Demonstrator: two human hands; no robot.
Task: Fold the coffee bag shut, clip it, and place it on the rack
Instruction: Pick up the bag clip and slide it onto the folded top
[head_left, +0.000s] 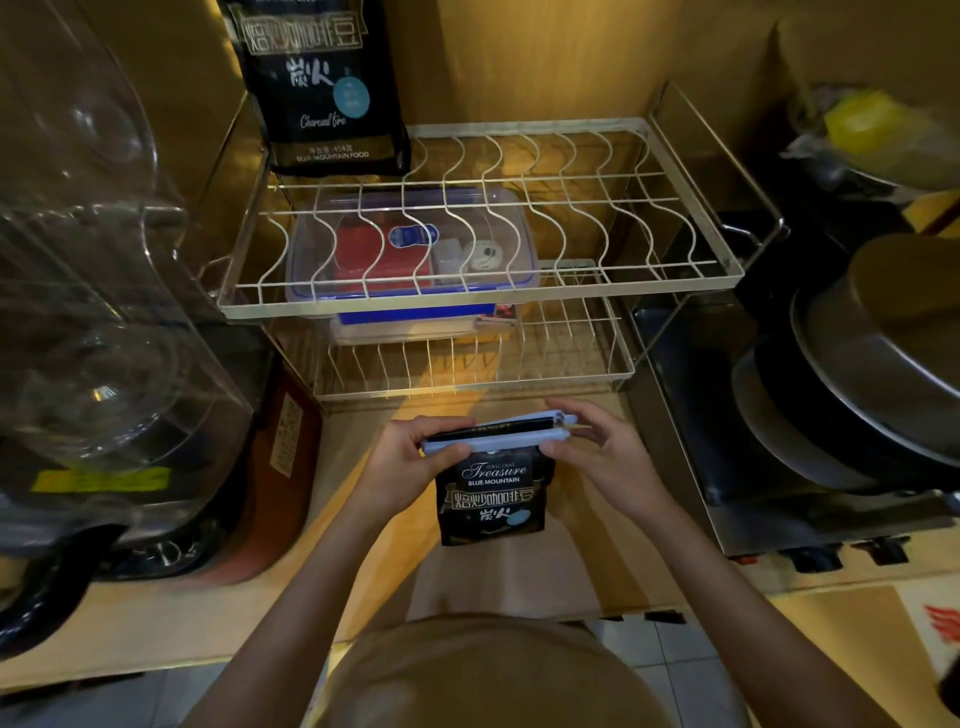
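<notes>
Both hands hold a small black coffee bag above the counter: left hand pinching one end of the pale clip, right hand the other. If the fold slips free, the clip will probably close on nothing.

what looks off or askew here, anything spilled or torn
Nothing spilled or torn. The pale clip across the folded top of the coffee bag gapes at its right end, between left hand and right hand.
</notes>
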